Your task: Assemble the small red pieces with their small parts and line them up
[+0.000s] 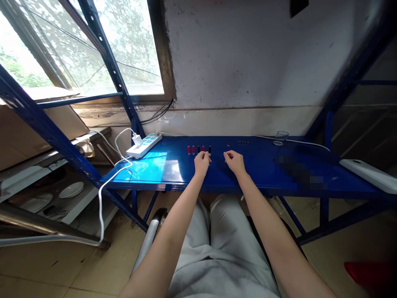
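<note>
A short row of small red and black sleeves, like plug covers, stands on the blue table; a red sleeve (188, 150) is at its left end and a black sleeve (210, 149) at its right end. My left hand (202, 162) is just in front of the right part of this row, fingers pinched together. Level with it, to the right, my right hand (235, 162) is also closed in a pinch. Whatever the fingertips hold is too small to make out. Several tiny metal pieces (243, 142) lie behind my right hand, and a tiny light piece (228, 145) is nearer to it.
On the blue table (180, 182), a white power strip (149, 145) with a plugged-in charger is at the left. A clear glass (281, 138) stands at the back right, near a white cable. A white device (369, 174) lies at the right end. Blue posts flank the table.
</note>
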`<state>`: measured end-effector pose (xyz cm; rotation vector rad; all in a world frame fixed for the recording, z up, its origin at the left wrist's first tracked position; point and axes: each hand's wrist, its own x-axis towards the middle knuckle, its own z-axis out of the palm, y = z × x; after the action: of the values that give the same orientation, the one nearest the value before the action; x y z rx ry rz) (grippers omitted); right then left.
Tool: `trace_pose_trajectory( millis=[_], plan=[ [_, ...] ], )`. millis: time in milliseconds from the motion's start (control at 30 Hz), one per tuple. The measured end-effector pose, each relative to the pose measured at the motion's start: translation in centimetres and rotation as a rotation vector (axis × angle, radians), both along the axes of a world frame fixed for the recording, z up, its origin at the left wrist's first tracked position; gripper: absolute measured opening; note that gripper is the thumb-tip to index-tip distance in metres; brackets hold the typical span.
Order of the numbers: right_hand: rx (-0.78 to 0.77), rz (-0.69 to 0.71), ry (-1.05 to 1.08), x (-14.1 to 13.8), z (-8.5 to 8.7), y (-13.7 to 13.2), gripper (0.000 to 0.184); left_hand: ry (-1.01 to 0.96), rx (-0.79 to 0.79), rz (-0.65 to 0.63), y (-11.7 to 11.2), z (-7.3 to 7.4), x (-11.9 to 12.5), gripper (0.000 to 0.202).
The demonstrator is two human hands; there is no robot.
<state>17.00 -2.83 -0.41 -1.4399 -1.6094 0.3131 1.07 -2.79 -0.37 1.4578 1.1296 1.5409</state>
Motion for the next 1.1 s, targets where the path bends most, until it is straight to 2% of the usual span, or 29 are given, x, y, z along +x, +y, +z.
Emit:
trace_pose_trajectory(
  millis=[367, 567, 800, 967, 1100],
  plan=[
    [-0.023, 0.019, -0.034, 0.0, -0.2, 0.1, 0.038, -0.002, -0.017, 0.030, -0.2, 0.1, 0.0, 0.027],
    [-0.007, 0.031, -0.033, 0.0, -0.2, 0.1, 0.034, 0.011, -0.016, 0.038, -0.2, 0.1, 0.0, 0.027],
    [-0.025, 0.027, -0.055, 0.0, -0.1, 0.1, 0.033, -0.067, -0.042, 0.057, -0.1, 0.1, -0.1, 0.026],
    [-0.023, 0.040, -0.154, -0.6, -0.3, 0.8, 0.028, -0.220, -0.093, 0.127, 0.7, -0.1, -0.4, 0.026],
    [-0.039, 0.040, -0.376, -1.6, -0.2, 2.3, 0.023, -0.311, -0.107, 0.174, 0.9, -0.1, -0.6, 0.026]
  ],
)
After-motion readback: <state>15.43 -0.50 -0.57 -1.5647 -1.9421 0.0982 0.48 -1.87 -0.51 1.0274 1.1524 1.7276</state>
